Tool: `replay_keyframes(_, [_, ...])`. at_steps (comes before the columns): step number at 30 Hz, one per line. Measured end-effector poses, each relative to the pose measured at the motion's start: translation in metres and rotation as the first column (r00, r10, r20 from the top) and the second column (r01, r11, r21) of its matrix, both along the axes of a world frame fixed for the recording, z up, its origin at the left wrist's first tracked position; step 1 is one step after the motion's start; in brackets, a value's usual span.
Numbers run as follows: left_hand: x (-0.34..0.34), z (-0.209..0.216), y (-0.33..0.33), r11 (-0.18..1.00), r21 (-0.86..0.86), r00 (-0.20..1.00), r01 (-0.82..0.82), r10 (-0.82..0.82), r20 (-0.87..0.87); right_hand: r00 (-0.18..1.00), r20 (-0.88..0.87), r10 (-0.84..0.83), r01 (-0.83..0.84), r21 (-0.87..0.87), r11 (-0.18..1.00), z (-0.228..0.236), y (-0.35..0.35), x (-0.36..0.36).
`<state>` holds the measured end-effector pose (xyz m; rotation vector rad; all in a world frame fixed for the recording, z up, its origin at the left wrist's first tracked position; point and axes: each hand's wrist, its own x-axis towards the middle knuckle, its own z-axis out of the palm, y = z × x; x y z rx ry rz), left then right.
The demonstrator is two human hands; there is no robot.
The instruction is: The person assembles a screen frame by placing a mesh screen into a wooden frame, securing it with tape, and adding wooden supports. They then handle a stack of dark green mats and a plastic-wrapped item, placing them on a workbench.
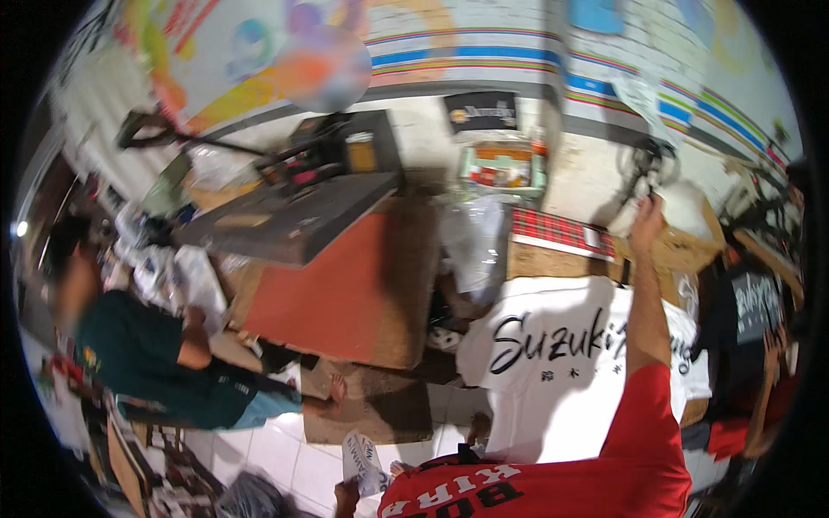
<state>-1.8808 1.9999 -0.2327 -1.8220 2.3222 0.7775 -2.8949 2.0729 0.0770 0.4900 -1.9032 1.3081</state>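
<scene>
My right arm, in a red sleeve, stretches up across the table. My right hand (pixel 648 226) is closed at the dark cable-like bundle (pixel 653 162) by the wall; what its fingers hold is too blurred to name. Under that arm, a white T-shirt (pixel 531 423) with large black lettering is spread flat and hangs over the near edge. Low in the picture, my left hand (pixel 347 497) is partly visible, its fingers closed at the lower end of a white printed item (pixel 363 462), bag or folded cloth, I cannot tell which.
A heat press (pixel 294 216) with a long handle stands left, beside a red-brown pad (pixel 324 298). Behind the shirt lie a red plaid box (pixel 561 233) and a green tray (pixel 505 168). One person (pixel 164 354) sits left; another person's hand (pixel 775 344) touches a black shirt (pixel 756 298) at right.
</scene>
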Motion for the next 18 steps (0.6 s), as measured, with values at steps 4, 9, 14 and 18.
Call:
replay_keyframes(4, [-0.006,0.008,0.004,0.908,0.145,0.892,-0.392,0.414,-0.179,0.981,0.047,0.187,-0.179,-0.133,0.975,0.015,-0.008,0.066])
replay_keyframes(9, [0.013,0.016,0.005,0.772,0.364,0.655,-0.522,0.636,-0.408,0.831,0.071,0.551,-0.530,-0.196,0.825,0.015,-0.060,0.252])
replay_keyframes(14, [0.084,0.032,0.013,0.768,0.368,0.548,-0.524,0.635,-0.544,0.408,0.478,0.778,-0.841,-0.134,0.524,-0.045,-0.116,0.505])
replay_keyframes(18, [0.155,0.067,0.016,0.596,0.560,0.095,-0.576,0.729,-0.678,0.161,0.461,0.873,-0.987,0.084,0.137,-0.083,-0.149,0.728])
